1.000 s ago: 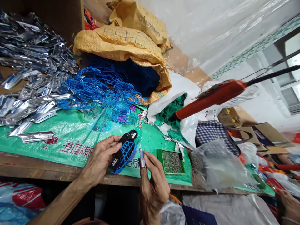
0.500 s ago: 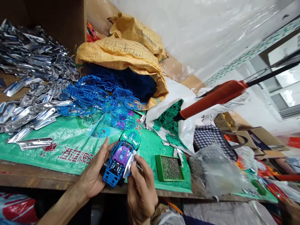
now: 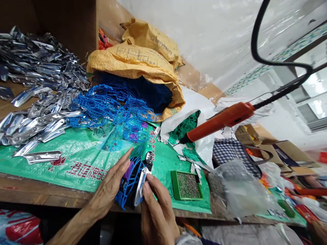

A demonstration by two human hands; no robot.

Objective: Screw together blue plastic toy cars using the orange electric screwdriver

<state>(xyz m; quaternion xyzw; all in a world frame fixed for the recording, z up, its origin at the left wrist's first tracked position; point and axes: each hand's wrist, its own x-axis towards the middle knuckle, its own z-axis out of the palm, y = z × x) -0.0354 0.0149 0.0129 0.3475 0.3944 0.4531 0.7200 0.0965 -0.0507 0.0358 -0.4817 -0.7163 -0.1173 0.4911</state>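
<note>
A toy car (image 3: 133, 178) with a blue lattice frame, purple inner part and green front is held near the table's front edge, turned on its side. My left hand (image 3: 108, 187) grips it from the left, fingers along the frame. At its right side, my right hand (image 3: 158, 207) pinches a shiny silver side panel (image 3: 140, 186) between thumb and fingers, pressed to the car. An orange electric screwdriver (image 3: 219, 122) hangs at a slant to the right, bit pointing down left. Just right of my right hand sits a green tray (image 3: 187, 185) of small screws.
Many silver panels (image 3: 41, 119) are heaped at left. Blue frames (image 3: 109, 105) spill from a yellow woven sack (image 3: 135, 61). Green parts (image 3: 187, 127) lie in a white bag behind the screwdriver. A clear plastic bag (image 3: 235, 190) and another person's hand (image 3: 318, 226) are at right.
The toy car has been rolled so its right side faces up, with the silver panel against it. The hanging screwdriver has swung a little left and down.
</note>
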